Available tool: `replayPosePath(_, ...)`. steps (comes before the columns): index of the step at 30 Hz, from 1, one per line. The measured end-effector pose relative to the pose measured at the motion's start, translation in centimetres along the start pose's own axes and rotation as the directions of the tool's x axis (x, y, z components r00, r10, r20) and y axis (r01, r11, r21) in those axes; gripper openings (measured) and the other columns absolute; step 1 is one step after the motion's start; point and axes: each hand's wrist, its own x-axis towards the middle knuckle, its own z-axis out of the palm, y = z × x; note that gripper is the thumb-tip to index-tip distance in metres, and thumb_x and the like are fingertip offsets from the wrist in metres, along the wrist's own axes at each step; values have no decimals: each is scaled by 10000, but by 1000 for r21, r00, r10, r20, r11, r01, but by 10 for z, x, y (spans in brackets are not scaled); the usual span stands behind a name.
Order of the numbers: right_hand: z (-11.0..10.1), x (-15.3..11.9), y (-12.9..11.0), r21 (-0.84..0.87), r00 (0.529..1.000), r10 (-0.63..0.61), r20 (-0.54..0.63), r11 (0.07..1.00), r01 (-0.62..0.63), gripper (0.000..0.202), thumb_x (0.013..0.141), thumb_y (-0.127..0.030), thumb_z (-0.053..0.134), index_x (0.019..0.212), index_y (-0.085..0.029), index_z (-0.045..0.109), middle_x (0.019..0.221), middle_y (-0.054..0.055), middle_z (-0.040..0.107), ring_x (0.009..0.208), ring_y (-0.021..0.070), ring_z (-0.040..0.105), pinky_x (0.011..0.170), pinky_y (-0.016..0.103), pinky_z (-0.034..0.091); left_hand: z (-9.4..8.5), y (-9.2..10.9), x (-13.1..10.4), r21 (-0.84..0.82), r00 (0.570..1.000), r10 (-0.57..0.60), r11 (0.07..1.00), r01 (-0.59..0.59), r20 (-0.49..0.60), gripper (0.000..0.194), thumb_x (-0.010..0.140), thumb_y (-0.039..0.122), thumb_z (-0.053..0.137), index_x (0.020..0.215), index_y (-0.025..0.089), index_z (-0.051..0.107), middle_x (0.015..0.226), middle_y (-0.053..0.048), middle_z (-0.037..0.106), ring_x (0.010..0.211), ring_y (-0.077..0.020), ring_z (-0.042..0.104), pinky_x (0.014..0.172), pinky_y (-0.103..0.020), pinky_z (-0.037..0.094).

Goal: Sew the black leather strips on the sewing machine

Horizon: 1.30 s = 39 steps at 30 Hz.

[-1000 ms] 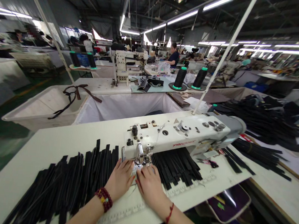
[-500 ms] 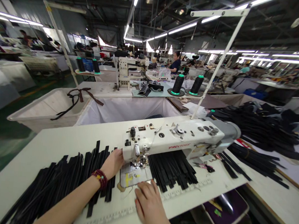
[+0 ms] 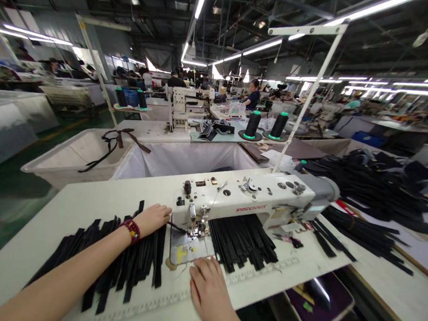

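My left hand [image 3: 153, 218], a beaded bracelet at its wrist, reaches to the left end of the white sewing machine [image 3: 246, 197]. Its fingers are closed on a narrow black strip [image 3: 176, 228], which runs to the presser foot [image 3: 196, 229]. Beneath that forearm lies a spread of black strips [image 3: 133, 267]. My right hand [image 3: 210, 287] rests flat and open on the table in front of the metal needle plate [image 3: 187, 251], holding nothing. More black strips [image 3: 243, 241] lie side by side under the machine arm.
Thread snips [image 3: 289, 239] lie right of the strips, with a ruler tape [image 3: 261, 271] along the table's front. Behind are a white-lined bin [image 3: 185, 156] and black thread cones [image 3: 253, 125]. Black pieces [image 3: 373, 186] are heaped at right. A co-worker [image 3: 253, 96] is farther back.
My left hand has moved left and slightly up from beside the needle area, and the black strip between it and the presser foot now shows. My right hand stays nearly in place.
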Motion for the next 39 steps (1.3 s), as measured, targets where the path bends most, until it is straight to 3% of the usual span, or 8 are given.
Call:
replayPosePath(6,-12,0,-10,-17,982,-183,-56,983,182,339,908,-52,469,1192,-181,600,1177,100,647,1117,217,599,1093,474,417,-50,31,-71,-154,941,-336,929,337,36,112,932,186,510,861,203,594,820,-32,630,755,-221,610,713,-333,444)
replayPosePath(10,-12,-3,-33,-20,923,-373,-100,928,373,419,933,-37,431,1315,-159,553,1301,122,609,1220,213,549,1060,412,463,-23,110,-89,-793,841,-449,370,483,302,272,916,480,530,940,210,552,737,19,597,637,-175,583,583,-273,445)
replayPosePath(13,-11,-7,-35,19,919,-391,-55,919,393,413,951,-72,437,1347,-141,532,1263,126,634,1185,202,577,1054,390,478,11,147,-81,-888,810,-455,87,453,369,452,904,598,476,1049,178,560,691,16,593,578,-169,576,567,-289,477)
replayPosePath(15,-13,-10,-25,46,936,-348,-58,935,351,407,939,-67,436,1325,-137,545,1209,122,662,1113,189,618,1044,377,489,23,149,-74,-872,796,-548,222,436,258,444,935,509,434,1169,153,562,806,-48,666,663,-200,632,653,-339,533)
replayPosePath(17,-15,-12,-10,67,947,-317,-58,945,321,413,912,-61,450,1302,-143,560,1192,115,672,1073,188,639,1029,368,498,27,142,-69,-749,833,-550,527,402,60,372,937,348,434,1221,160,585,1066,-123,705,922,-249,674,865,-408,541)
replayPosePath(19,-17,-13,3,88,952,-305,-31,948,306,423,892,-72,464,1294,-153,569,1200,108,673,1069,195,643,1018,366,501,28,134,-64,-529,911,-409,786,320,-57,361,904,222,478,1236,187,617,1321,-128,639,1188,-278,596,1050,-459,454)
replayPosePath(21,-17,-11,10,97,956,-294,-4,951,293,418,884,-83,466,1273,-177,585,1196,97,679,1068,197,642,1013,370,500,30,132,-59,-344,960,-275,907,243,-47,397,888,185,532,1275,204,615,1443,-106,564,1297,-294,524,1106,-507,405)
replayPosePath(39,-7,-6,10,86,953,-300,37,951,296,372,909,-72,466,1246,-168,591,1189,93,690,1148,184,614,1074,369,451,48,123,-45,-183,989,-149,972,146,-4,431,931,254,529,1354,178,561,1458,-127,549,1335,-287,501,1131,-551,345)
